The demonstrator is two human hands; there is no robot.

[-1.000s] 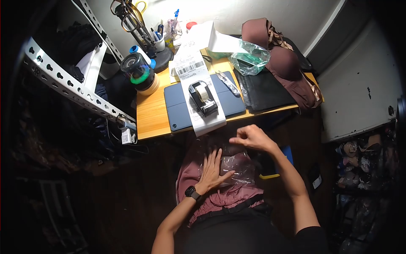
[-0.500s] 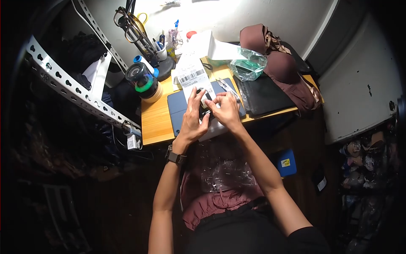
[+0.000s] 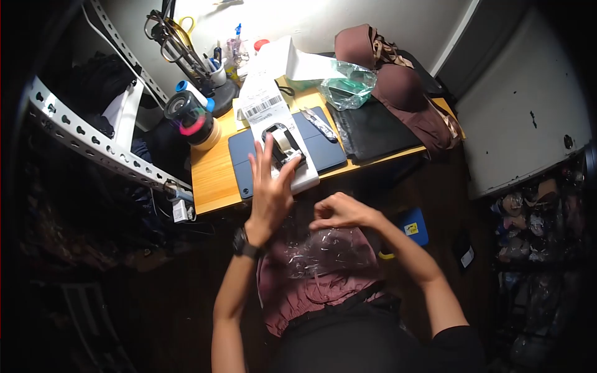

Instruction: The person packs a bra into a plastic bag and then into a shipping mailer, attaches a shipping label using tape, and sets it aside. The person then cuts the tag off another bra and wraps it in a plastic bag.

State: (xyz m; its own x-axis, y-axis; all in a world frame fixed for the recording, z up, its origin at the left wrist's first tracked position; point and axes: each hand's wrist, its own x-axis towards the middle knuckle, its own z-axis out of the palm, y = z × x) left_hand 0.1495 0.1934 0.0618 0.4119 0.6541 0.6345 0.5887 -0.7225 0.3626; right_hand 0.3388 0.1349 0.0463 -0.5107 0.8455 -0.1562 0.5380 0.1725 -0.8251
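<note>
We have the black plastic tape dispenser with its pale roll (image 3: 286,147) near the front edge of the table, lying on a long white paper strip printed with barcodes (image 3: 264,107). Our left hand (image 3: 268,198) is right at its near side, fingers spread and thumb well apart from them; whether the fingertips touch it we cannot tell. We judge the dispenser stiff and fairly light, apt to skate on the smooth paper, so we would hold it by its side walls, clear of the near end, where a cutting edge probably sits.

Our right hand (image 3: 342,211) hangs above our lap, fingers curled in and thumb drawn toward them; we cannot tell whether anything is pinched there. Below it, a crinkled clear plastic bag (image 3: 309,256) lies over gathered dusty-pink fabric (image 3: 311,303). The bag looks thin, weightless and slippery, best pinned under a flat palm or taken by an edge.

Under the paper is a flat blue-grey case (image 3: 329,151), with a silvery hand tool (image 3: 319,124) on it. Farther right on the pale wooden table (image 3: 211,183) are a flat black packet (image 3: 382,132), crumpled green-tinted plastic (image 3: 349,88) and a mauve moulded bra (image 3: 398,87).
</note>
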